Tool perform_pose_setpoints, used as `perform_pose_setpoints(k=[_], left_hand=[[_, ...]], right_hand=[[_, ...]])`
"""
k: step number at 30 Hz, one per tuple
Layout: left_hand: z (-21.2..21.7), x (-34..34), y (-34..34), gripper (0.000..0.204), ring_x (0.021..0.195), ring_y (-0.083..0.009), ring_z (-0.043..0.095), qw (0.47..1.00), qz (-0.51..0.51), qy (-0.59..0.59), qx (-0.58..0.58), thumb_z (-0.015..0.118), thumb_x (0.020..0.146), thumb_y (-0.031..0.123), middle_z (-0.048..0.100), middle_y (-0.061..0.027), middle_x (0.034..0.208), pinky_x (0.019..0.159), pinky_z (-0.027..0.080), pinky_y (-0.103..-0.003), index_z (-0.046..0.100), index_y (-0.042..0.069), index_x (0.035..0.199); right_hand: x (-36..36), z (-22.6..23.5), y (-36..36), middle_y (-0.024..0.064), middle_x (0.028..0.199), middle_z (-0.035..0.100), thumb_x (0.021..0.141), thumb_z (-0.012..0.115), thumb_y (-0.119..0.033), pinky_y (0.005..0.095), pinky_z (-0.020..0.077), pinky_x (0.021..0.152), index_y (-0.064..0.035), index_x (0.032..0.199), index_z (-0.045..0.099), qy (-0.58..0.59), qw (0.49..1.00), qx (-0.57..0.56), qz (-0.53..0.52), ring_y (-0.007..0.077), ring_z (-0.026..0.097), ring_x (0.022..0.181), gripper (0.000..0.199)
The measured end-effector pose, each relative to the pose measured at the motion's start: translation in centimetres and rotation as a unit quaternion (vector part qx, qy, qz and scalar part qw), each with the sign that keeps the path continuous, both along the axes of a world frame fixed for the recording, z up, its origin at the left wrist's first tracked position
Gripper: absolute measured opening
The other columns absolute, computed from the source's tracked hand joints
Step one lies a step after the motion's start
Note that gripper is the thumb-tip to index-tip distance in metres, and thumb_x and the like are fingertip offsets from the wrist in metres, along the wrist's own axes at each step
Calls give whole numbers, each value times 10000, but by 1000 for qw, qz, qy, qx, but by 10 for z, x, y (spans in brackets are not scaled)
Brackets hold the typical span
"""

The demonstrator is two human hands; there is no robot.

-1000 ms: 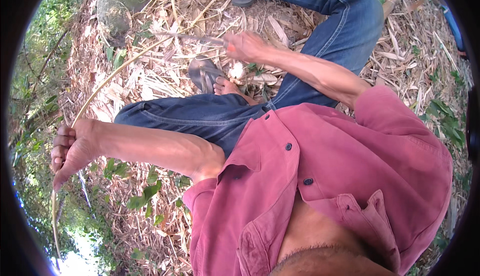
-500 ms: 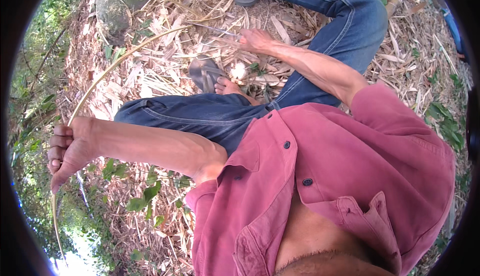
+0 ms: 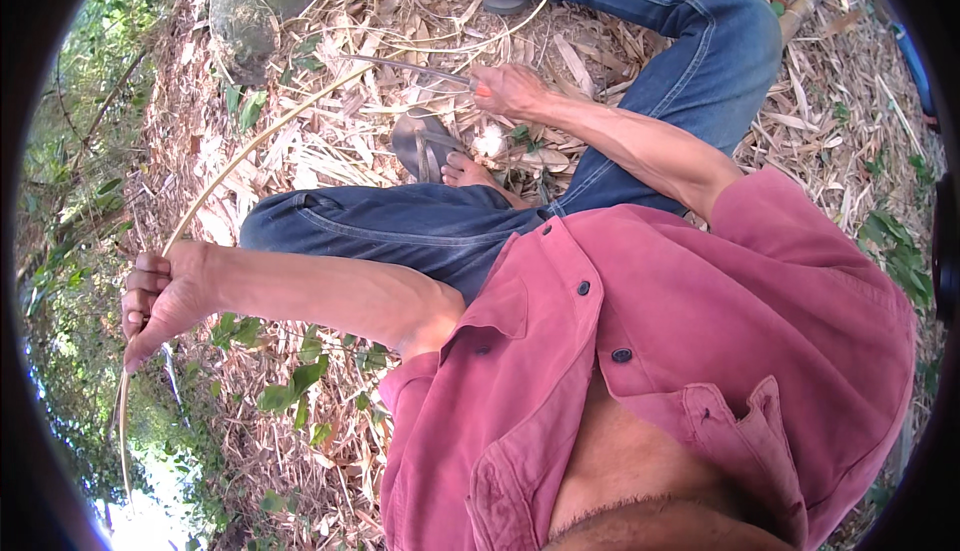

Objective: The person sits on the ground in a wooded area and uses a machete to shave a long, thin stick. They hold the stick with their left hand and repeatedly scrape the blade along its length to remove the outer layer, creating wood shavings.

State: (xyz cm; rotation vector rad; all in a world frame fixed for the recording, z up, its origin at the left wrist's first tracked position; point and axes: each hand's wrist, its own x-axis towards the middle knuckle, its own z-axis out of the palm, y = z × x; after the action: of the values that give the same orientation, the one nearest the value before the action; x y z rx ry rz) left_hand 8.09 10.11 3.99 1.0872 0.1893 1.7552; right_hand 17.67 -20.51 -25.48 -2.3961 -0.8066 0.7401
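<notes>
At the far left, my left hand is closed around a long, thin, pale strip that looks like split bamboo or cane. One end of the strip hangs below the fist; the rest bends up and to the right. My right hand grips a knife by its handle, of which only a bit of orange shows. The narrow blade points left, its tip close to the strip beyond my knee. Whether the blade touches the strip, I cannot tell.
A mossy rounded rock lies at the far left. Dry leaves and shavings cover the ground. My bent legs in jeans and a sandalled foot surround the work spot. Leafy plants grow beside my left arm.
The view has shifted slightly. The knife blade reaches farther left along the strip, and a thin loose end now curls up near my right hand. Both hands keep their grip.
</notes>
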Motion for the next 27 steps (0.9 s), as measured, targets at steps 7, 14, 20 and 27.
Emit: perform_pose_setpoints(k=[7, 14, 20, 27], left_hand=[[0, -3, 3, 577, 436, -98, 219, 1000, -12, -14, -18, 486, 710, 742, 250, 64, 504, 414, 204, -239, 338, 195, 598], [-1, 2, -10, 591, 439, -97, 228, 999, -23, 26, 19, 478, 695, 754, 257, 65, 502, 410, 226, -239, 346, 191, 576], [13, 35, -16, 587, 435, -70, 319, 996, -77, 47, -7, 398, 772, 732, 337, 54, 507, 407, 289, -226, 410, 155, 668], [-13, 55, -48, 623, 567, -132, 528, 983, -81, 166, 6, 213, 893, 638, 507, -20, 632, 499, 482, -275, 472, 74, 950]], right_hand=[[-4, 13, -11, 180, 678, 611, 761, 604, -346, 463, 487, 610, -61, 980, 519, 20, 999, 34, -33, 353, 617, 639, 369], [3, -1, -14, 228, 815, 623, 750, 593, -389, 473, 465, 713, -27, 989, 538, 41, 998, 26, -41, 390, 616, 791, 437], [5, 3, -17, 239, 867, 629, 729, 597, -429, 462, 471, 721, -23, 1046, 555, 64, 997, 26, -46, 387, 620, 827, 516], [0, 29, -4, 241, 833, 621, 755, 574, -464, 461, 461, 689, -3, 966, 554, 88, 993, 32, -67, 385, 615, 782, 508]])
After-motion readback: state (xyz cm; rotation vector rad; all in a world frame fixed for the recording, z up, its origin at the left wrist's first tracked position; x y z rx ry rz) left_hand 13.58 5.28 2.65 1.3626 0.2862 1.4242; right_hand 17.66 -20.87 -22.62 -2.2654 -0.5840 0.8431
